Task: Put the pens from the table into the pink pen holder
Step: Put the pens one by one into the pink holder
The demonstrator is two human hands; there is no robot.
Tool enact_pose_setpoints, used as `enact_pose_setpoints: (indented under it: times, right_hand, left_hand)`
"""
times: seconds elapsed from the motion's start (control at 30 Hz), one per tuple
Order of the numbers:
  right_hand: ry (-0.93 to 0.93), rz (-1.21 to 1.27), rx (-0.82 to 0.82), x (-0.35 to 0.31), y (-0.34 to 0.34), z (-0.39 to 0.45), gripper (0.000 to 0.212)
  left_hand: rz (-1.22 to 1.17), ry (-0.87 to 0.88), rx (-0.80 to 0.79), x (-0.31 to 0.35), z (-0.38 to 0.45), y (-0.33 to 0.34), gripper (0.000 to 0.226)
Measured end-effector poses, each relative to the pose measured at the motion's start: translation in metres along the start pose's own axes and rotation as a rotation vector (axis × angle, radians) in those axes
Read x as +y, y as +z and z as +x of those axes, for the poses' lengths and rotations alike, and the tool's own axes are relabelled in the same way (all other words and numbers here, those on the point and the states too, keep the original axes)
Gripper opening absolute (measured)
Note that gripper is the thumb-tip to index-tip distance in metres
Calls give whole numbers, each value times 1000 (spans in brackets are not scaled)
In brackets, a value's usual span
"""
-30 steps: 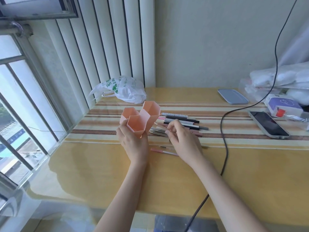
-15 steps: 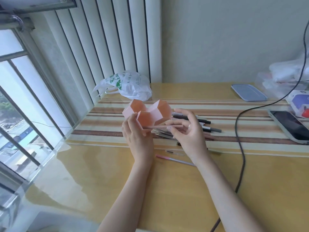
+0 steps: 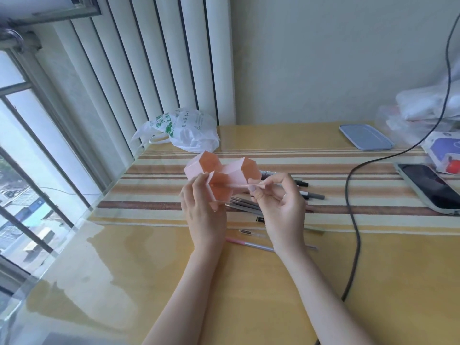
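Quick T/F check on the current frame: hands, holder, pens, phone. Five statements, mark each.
1. The left hand grips the pink pen holder. True.
2. The right hand is empty. False: it pinches a pink pen pointed into the holder.
3. The holder stands upright. False: it is tipped, its openings facing the camera.
4. Several pens lie on the table. True.
5. The phone lies by the window. False: it lies at the right edge.

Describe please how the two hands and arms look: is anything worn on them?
Both forearms are bare, with no sleeves, watch or gloves in view. The right hand seems to wear a thin ring on one finger. The left hand shows no ring. The nails look short.
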State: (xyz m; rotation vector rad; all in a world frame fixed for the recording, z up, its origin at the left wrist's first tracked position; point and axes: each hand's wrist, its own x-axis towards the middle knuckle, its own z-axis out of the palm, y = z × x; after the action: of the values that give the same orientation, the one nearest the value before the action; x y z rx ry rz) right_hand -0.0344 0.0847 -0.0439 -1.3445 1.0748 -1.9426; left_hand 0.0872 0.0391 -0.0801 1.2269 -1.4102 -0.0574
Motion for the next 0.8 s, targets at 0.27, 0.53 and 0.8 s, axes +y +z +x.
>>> enact_pose_setpoints:
  times: [0.27,0.53,0.8]
  right_hand:
    - [-345,-523,-57,24,2,-2,22]
    - [-230,-553,-52,6,-9,3,10]
    - [36,-1066,-851,-6,-17,-8,26]
  left_hand:
    - [-3,-7,-20,1,-1,0,80]
    - [-46,-139,37,4,0,-4,73]
    - [-40,-212,82,2,3,-5,71]
